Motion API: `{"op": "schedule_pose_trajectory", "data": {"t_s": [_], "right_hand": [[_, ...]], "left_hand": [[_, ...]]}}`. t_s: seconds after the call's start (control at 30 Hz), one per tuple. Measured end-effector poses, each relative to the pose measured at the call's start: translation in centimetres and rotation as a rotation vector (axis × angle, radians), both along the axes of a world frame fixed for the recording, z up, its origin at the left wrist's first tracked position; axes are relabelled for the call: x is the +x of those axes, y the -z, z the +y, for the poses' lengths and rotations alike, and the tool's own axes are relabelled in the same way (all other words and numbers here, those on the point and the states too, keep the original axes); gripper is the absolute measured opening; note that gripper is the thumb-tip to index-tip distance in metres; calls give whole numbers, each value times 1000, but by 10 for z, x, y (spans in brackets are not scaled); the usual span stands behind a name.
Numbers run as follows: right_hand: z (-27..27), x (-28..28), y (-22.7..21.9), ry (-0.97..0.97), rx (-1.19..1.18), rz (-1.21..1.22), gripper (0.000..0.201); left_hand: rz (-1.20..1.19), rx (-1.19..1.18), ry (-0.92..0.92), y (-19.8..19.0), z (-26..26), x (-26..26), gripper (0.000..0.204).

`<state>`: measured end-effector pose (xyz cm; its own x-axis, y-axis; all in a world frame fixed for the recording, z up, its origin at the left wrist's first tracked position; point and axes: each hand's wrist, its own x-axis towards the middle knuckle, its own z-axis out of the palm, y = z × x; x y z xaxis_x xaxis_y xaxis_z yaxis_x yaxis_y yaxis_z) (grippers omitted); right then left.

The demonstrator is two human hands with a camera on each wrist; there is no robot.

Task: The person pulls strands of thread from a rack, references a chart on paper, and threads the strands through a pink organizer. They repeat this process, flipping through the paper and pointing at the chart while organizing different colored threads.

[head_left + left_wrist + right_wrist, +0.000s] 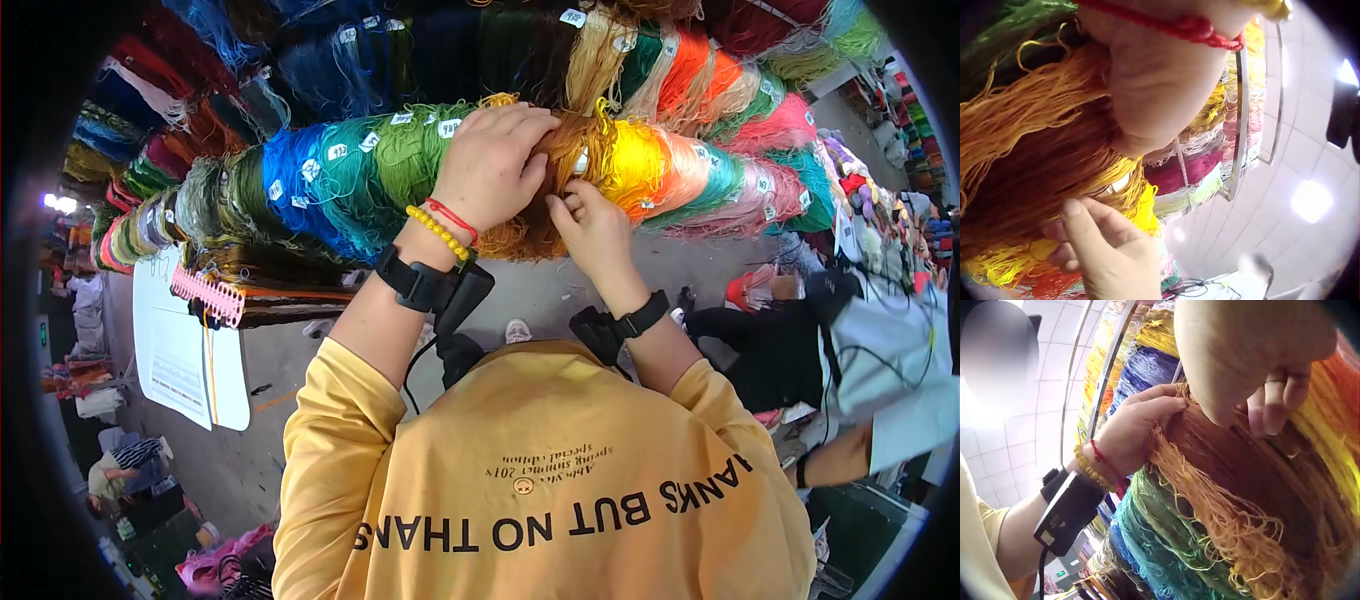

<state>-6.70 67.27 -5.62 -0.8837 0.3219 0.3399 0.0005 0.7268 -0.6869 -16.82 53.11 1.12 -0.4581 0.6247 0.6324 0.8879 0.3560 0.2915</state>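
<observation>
The grip of the left hand (490,165) closes on the top of a thick, dark brown skein of thread (1235,456), thumb and fingers pressed into its strands where it goes over the long, skein-covered roll. The grip of the right hand (595,240) is curled, thumb and fingertips pinching at the lower front of the same skein, though how many strands lie between them cannot be told. The brown skein hangs near the middle of the roll, between a looser orange-brown skein of thread (1216,512) and a bright yellow skein of thread (640,165). On the orange-brown side come a leafy green skein (410,165), then teal and a vivid blue skein (285,170); past the yellow lie peach and pink ones. Small white paper tags (448,128) with handwritten numbers sit on many of them, and another row of coloured skeins (345,75) hangs beyond. The left wrist bears a yellow beaded bracelet (440,235) and a thin red cord bracelet (452,216); black straps carry devices on both wrists. The person wears a mustard-yellow shirt (560,440) with black lettering. At the left of the head view, a white board (180,350) with a pink toothed strip (208,297) at its upper edge hangs below the roll, and at the far right another person's forearm (840,457) shows.
</observation>
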Motion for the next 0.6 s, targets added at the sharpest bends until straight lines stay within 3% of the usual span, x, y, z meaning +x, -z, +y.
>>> {"op": "schedule_pose_trajectory", "data": {"t_s": [0.13,0.23,0.33,0.4,0.53,0.6], "right_hand": [[1,3,2,14,-136,-56,18],[4,13,8,-64,-273,55,16],[8,21,18,-150,-770,-91,12],[7,27,11,-211,-888,-116,11],[11,37,8,-258,-944,-161,10],[13,42,3,-206,-965,-219,11]], "left_hand": [[-12,11,3,-1,-1,0,32],[13,37,-24,0,0,4,33],[94,98,-79,-2,1,16,32],[114,139,-94,-7,-5,37,32],[-239,246,-20,32,-9,70,25],[-747,248,-63,52,-7,79,22]]}}
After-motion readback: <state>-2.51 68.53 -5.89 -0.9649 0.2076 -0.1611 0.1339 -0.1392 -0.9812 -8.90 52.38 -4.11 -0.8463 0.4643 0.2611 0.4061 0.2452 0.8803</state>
